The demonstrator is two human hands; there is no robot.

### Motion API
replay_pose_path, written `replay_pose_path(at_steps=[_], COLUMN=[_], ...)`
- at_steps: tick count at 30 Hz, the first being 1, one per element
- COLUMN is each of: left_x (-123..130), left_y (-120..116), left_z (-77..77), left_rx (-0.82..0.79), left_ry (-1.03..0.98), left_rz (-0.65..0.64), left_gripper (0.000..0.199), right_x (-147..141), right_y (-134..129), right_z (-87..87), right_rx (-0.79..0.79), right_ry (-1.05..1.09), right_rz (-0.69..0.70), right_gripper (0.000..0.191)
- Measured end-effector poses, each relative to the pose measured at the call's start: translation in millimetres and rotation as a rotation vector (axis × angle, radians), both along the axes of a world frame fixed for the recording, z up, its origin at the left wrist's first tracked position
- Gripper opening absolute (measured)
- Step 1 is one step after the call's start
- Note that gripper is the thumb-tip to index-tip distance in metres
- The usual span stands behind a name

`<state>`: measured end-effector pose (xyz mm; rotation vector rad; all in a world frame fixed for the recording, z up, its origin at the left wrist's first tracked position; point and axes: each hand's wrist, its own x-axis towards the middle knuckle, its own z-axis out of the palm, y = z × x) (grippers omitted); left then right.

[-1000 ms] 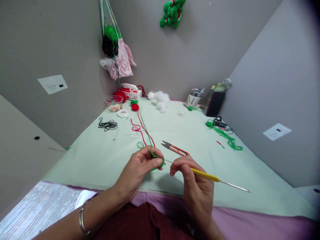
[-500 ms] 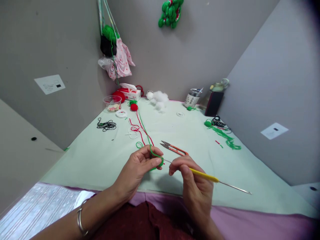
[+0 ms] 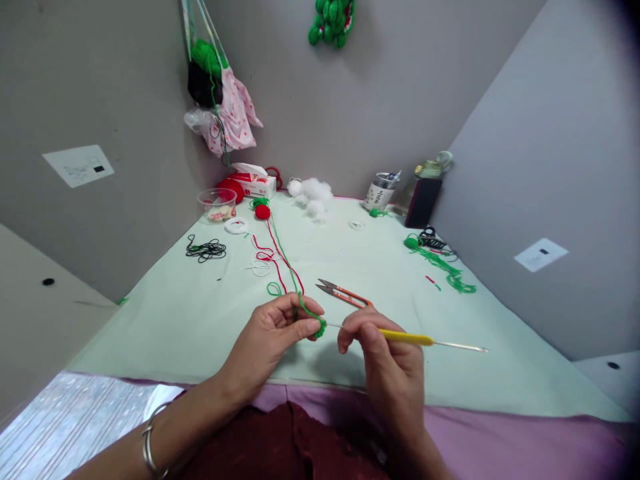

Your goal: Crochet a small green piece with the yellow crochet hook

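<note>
Between thumb and fingers, my left hand (image 3: 277,333) pinches a small green crochet piece (image 3: 320,328). Green yarn (image 3: 306,307) runs from it over the index finger and back across the table. My right hand (image 3: 383,353) grips a yellow-handled crochet hook (image 3: 407,337) like a pen. The hook's thin left end meets the green piece; whether it is inside a stitch I cannot tell. Its other metal end points to the right. Orange thread snips (image 3: 345,293) lie just beyond my right hand.
Red yarn (image 3: 273,243) trails back to a red ball (image 3: 262,212). Black cord (image 3: 206,249) lies at left, near a clear tub (image 3: 217,205). White stuffing (image 3: 315,197), a pen holder (image 3: 380,192) and a dark phone (image 3: 424,203) are at the back. Green strands (image 3: 445,267) lie right.
The hook's free right end has swung upward, so the hook lies closer to level. Both hands keep their grips. The whole view has shifted slightly.
</note>
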<state>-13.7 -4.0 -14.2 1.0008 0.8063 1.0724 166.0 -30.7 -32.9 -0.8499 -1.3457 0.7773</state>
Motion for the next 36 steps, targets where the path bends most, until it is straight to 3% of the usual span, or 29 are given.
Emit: replay_pose_path(at_steps=[10, 15, 19, 23, 26, 32, 36], left_x=[9, 10, 11, 11, 11, 6, -8], left_y=[-1, -2, -3, -3, -3, -3, 7], left_z=[5.0, 7.7, 5.2, 2.7, 2.4, 2.1, 11.1], left_rx=[-0.073, -0.110, -0.050, 0.014, 0.023, 0.004, 0.075], left_ry=[-0.081, -0.125, -0.082, -0.004, 0.006, -0.038, 0.073], left_rz=[-0.005, -0.003, 0.000, 0.017, 0.046, -0.064, -0.075], left_gripper=[0.025, 0.027, 0.028, 0.032, 0.040, 0.052, 0.058], right_x=[-9, -13, -18, -21, -20, -15, -5], right_y=[11, 12, 10, 7, 6, 8, 6], right_z=[3.4, 0.5, -4.0, -5.6, -3.7, 2.4, 6.8], right_rx=[-0.269, -0.347, -0.278, -0.047, 0.058, 0.016, -0.133], right_ry=[0.414, 0.524, 0.466, 0.195, 0.049, 0.028, 0.203], right_rz=[0.181, 0.234, 0.189, 0.007, -0.047, -0.039, 0.082], right_gripper=[0.035, 0.036, 0.035, 0.028, 0.023, 0.009, 0.005])
